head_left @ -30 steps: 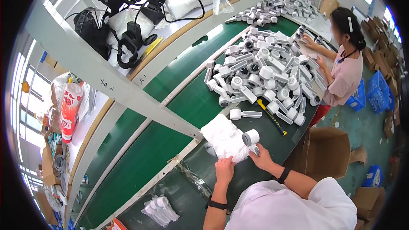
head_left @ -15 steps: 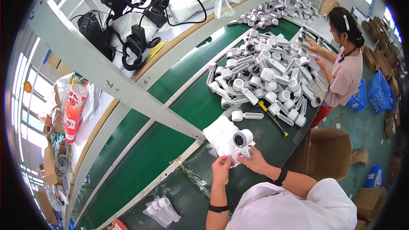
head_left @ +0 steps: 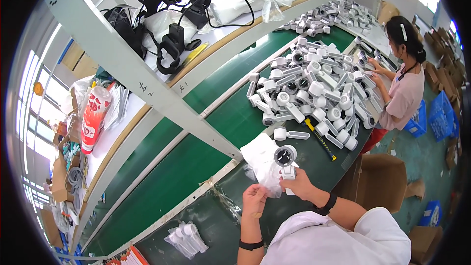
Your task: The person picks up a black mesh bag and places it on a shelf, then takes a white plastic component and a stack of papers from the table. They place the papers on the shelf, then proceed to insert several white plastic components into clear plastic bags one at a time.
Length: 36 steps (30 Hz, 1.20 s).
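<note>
- Right hand (head_left: 298, 185) closed around the handle of a small white handheld fan (head_left: 286, 159); fan upright, round dark-centred head above the fingers, facing the camera.
- Left hand (head_left: 255, 200) pinches the lower edge of a clear plastic bag (head_left: 262, 163), fingers closed on the film; the bag rises crumpled just left of the fan and touches it.
- Both hands are raised over the near edge of the green table (head_left: 196, 162), close together, a black band on each wrist.
- Beyond the hands, a large pile of white fans (head_left: 314, 93) covers the table's far right part; one single fan (head_left: 289, 134) lies flat between pile and hands.
- A yellow-and-black screwdriver (head_left: 319, 139) lies beside the pile, near its close edge.
- A bundle of bagged fans (head_left: 186, 239) lies on the table to the lower left, well apart from the hands.
- An open cardboard box (head_left: 382, 181) stands on the floor to the right.
- Another person (head_left: 405, 93) sits at the far right, hands in the pile.
- The shelf (head_left: 147, 88) above the table carries black cables and bags.
</note>
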Motion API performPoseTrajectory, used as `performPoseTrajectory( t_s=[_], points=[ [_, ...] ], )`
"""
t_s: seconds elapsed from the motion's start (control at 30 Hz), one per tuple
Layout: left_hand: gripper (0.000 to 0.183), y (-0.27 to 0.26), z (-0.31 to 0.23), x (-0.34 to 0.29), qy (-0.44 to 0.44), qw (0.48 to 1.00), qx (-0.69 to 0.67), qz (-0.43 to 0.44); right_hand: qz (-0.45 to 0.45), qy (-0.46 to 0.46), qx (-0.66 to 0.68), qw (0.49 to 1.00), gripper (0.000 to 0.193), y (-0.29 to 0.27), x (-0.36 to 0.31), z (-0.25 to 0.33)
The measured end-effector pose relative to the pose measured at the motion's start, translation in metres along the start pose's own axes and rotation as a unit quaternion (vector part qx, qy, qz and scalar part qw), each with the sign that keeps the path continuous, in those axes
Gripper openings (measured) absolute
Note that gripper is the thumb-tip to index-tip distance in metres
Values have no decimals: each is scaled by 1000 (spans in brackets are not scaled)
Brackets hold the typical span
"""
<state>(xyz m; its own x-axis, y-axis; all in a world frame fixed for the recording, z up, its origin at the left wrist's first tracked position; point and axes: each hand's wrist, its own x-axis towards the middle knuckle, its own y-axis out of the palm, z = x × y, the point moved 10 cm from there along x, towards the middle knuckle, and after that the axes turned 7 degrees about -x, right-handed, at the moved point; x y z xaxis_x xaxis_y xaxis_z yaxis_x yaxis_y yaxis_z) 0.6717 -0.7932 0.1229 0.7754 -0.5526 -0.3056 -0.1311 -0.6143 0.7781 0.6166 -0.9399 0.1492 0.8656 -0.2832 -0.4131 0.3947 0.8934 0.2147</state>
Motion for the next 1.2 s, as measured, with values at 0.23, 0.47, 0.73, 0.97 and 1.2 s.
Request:
performPoseTrajectory(
  t_s=[0.23,0.47,0.73,0.97,1.2],
  points=[
    [5,0,-10,-2,14,990,-129,-60,-51,-61,-41,996,33,-15,-5,16],
    [7,-4,-30,-8,115,984,55,-124,-13,-91,-204,975,48,-15,-29,48],
    [9,27,-41,-5,95,971,189,-111,344,-27,-449,825,76,29,-80,47],
    [14,55,-31,-10,-20,966,257,6,330,59,-488,805,94,20,-60,32],
    [14,52,-34,-12,-3,939,343,39,352,90,-431,826,81,29,-52,14]
  ],
)
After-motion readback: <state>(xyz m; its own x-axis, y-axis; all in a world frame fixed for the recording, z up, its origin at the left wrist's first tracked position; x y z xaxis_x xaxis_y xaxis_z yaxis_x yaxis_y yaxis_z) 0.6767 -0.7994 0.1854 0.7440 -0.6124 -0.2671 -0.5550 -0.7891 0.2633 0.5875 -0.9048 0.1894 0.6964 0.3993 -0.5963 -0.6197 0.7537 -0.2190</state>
